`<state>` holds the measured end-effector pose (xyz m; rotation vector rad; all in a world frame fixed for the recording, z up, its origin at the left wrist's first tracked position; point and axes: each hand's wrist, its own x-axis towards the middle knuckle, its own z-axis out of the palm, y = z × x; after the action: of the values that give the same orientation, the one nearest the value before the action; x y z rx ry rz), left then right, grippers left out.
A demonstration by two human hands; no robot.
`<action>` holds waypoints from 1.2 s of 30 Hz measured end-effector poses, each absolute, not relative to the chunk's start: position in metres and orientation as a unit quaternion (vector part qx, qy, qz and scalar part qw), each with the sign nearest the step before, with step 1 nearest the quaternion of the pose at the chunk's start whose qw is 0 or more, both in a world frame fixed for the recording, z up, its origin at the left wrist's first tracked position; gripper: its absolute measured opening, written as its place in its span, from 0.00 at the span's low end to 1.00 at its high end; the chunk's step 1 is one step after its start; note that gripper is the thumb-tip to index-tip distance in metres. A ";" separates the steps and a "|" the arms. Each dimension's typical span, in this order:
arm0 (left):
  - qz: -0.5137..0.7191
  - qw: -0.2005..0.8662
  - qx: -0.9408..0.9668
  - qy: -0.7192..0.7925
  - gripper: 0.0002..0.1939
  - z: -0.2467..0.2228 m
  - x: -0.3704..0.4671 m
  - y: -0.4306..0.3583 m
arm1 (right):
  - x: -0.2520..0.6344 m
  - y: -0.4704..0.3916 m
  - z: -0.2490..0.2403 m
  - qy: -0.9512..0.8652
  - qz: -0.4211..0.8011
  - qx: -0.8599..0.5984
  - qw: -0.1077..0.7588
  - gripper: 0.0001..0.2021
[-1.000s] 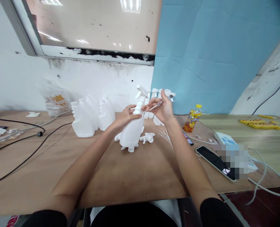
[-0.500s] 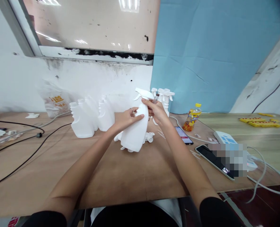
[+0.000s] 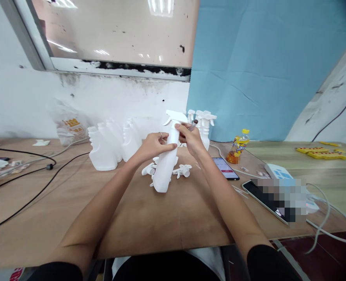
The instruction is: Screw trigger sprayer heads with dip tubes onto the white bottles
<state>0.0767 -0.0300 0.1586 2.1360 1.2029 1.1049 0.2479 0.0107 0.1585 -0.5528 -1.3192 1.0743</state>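
Observation:
A white spray bottle (image 3: 164, 169) with a trigger head on top is tilted in front of me, its narrow side towards the camera. My left hand (image 3: 157, 146) holds it around the middle, thumb across the front. My right hand (image 3: 190, 136) grips its neck just under the trigger head and also has a dark-tipped pen-like object (image 3: 194, 124) between its fingers. Behind and beside the bottle's base, loose white trigger heads (image 3: 182, 171) lie on the table (image 3: 143, 218).
White bottles without heads (image 3: 102, 154) stand at the left, by a plastic bag (image 3: 70, 125). Bottles with trigger heads (image 3: 205, 125) stand behind my right hand. Rightward are a drink bottle (image 3: 237, 146), two phones (image 3: 227, 169) and white cables (image 3: 322, 199).
The spray bottle has turned about its long axis, from its broad side to its narrow side. More of the loose trigger heads behind it now shows.

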 end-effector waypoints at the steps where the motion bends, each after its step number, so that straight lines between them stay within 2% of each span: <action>1: 0.401 0.226 0.771 0.439 0.22 0.159 0.076 -0.030 | 0.249 0.012 0.158 -0.581 0.474 -0.236 0.618 0.20; 4: 0.418 0.205 0.764 0.446 0.24 0.160 0.077 -0.032 | 0.249 0.014 0.158 -0.601 0.474 -0.245 0.595 0.19; 8: 0.403 0.220 0.767 0.447 0.24 0.159 0.078 -0.032 | 0.244 0.014 0.156 -0.588 0.446 -0.272 0.618 0.23; 11: 0.408 0.275 0.761 0.423 0.28 0.158 0.077 -0.029 | 0.242 0.011 0.157 -0.575 0.464 -0.235 0.632 0.20; 15: 0.442 0.382 0.731 0.353 0.34 0.156 0.077 -0.024 | 0.245 0.010 0.160 -0.581 0.516 -0.164 0.607 0.16; 21: 0.443 0.435 0.716 0.319 0.32 0.158 0.077 -0.024 | 0.246 0.014 0.157 -0.565 0.471 -0.202 0.646 0.16; 24: 0.400 0.546 0.691 0.255 0.28 0.163 0.073 -0.029 | 0.248 0.011 0.160 -0.591 0.485 -0.174 0.620 0.17; 27: 0.324 0.680 0.630 0.191 0.32 0.171 0.064 -0.037 | 0.258 0.008 0.169 -0.603 0.484 -0.156 0.615 0.22; 29: 0.290 0.711 0.614 0.183 0.33 0.176 0.056 -0.042 | 0.269 0.007 0.175 -0.598 0.467 -0.136 0.636 0.21; 32: 0.262 0.644 0.669 0.264 0.31 0.185 0.040 -0.041 | 0.291 0.007 0.185 -0.592 0.423 -0.110 0.676 0.21; 36: 0.307 0.345 0.745 0.482 0.34 0.192 0.009 -0.025 | 0.322 0.006 0.195 -0.583 0.325 -0.139 0.732 0.20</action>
<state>0.0095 -0.0252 0.1923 1.9341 1.2509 0.7977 0.3216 0.0057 0.1954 -0.3055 -1.2822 0.7152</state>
